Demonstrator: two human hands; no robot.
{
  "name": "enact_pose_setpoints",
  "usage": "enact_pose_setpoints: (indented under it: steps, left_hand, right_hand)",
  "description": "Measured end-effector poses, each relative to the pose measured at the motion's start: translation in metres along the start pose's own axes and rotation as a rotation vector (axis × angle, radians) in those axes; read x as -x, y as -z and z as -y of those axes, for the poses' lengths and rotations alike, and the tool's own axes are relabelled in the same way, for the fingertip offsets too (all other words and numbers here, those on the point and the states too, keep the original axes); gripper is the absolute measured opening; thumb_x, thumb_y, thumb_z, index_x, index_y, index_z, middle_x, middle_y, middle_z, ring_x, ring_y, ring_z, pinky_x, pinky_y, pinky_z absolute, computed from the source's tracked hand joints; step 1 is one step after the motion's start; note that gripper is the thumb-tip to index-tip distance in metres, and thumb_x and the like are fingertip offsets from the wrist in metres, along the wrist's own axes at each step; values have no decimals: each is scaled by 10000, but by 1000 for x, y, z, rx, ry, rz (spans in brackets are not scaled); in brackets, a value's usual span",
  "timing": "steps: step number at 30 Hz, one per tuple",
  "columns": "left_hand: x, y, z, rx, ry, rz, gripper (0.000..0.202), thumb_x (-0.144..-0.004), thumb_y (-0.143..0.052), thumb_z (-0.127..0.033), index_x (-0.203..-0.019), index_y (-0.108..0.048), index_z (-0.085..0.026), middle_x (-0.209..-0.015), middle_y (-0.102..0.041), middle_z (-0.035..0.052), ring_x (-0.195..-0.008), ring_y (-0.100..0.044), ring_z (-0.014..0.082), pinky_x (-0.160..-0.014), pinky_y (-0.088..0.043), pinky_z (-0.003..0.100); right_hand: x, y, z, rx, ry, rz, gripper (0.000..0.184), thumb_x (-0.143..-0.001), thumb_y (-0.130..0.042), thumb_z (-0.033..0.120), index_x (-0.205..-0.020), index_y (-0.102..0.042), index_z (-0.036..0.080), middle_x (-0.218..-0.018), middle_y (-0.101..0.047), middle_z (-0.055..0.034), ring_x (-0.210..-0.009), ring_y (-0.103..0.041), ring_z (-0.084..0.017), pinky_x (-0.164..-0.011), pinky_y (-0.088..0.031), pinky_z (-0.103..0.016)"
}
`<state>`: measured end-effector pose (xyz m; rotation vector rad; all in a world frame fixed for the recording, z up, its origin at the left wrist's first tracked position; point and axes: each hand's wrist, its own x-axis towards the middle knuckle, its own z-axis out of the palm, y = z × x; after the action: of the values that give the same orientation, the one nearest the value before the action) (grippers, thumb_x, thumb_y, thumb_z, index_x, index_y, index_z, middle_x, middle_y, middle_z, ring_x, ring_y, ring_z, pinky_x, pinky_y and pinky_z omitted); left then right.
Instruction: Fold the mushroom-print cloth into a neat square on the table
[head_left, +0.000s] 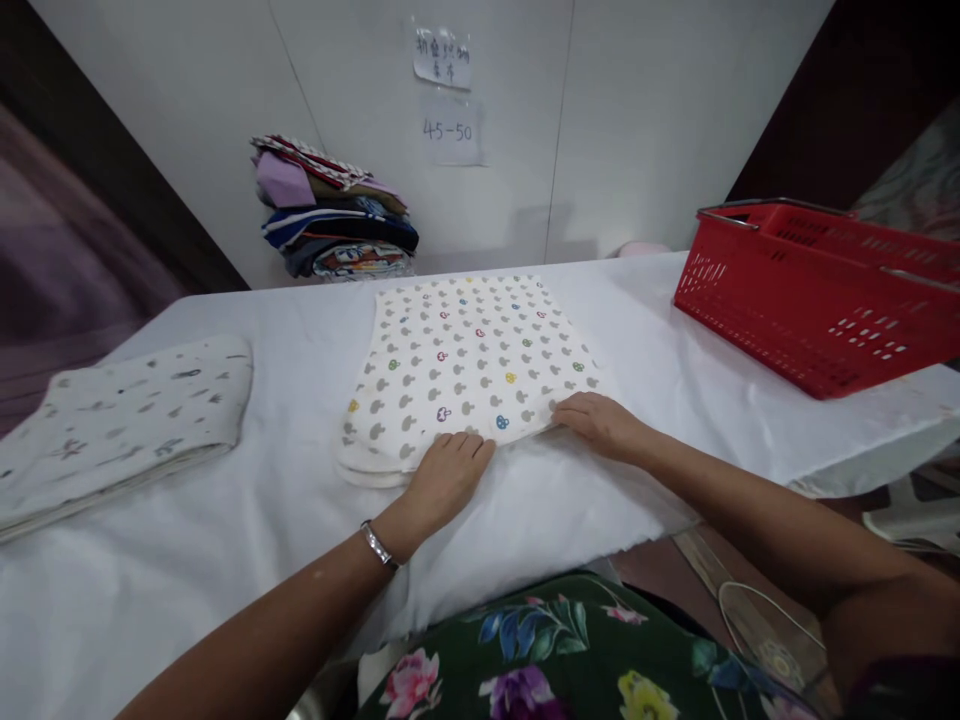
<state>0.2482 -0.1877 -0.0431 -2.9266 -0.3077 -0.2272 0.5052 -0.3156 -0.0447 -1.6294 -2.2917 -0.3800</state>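
A folded white cloth printed with grey, red, blue, green and yellow mushrooms lies flat on the table before me. Its near edge shows more than one layer, and the near left corner is rounded. My left hand, with a bracelet at the wrist, has its fingers closed on the middle of that near edge. At the near right corner, my right hand grips the same cloth, thumb side hidden from view.
A second folded white cloth with small prints lies at the left. On the right stands a red plastic basket with metal handles. Folded coloured fabrics are stacked by the wall, where paper signs hang. A white sheet covers the table.
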Motion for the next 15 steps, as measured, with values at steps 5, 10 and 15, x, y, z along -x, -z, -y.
enact_pose_setpoints:
  steps: [5,10,15]
  left_hand:
    - [-5,-1,-4,6,76,12,187,-853,-437,-94,-981,-545,-177,-889,-584,50,-829,-534,215,-709,-403,353]
    - [-10,-2,-1,30,120,41,286,-829,-420,-55,-1064,-546,-160,-937,-614,64,-863,-559,209,-747,-429,348]
    - [-12,-3,7,61,150,9,347,-832,-397,-47,-1142,-520,-142,-982,-635,77,-894,-584,197,-772,-454,333]
  right_hand:
    - [-7,10,-8,-60,7,20,275,-856,-389,89,-994,-609,180,-992,-658,-85,-886,-587,-188,-744,-491,-329]
    - [-9,13,-9,-87,-17,76,273,-852,-388,95,-1005,-600,174,-993,-656,-90,-891,-578,-191,-739,-477,-320]
    - [1,7,-1,-21,-78,147,284,-898,-386,134,-1112,-566,185,-1037,-648,-95,-917,-568,-211,-785,-440,-362]
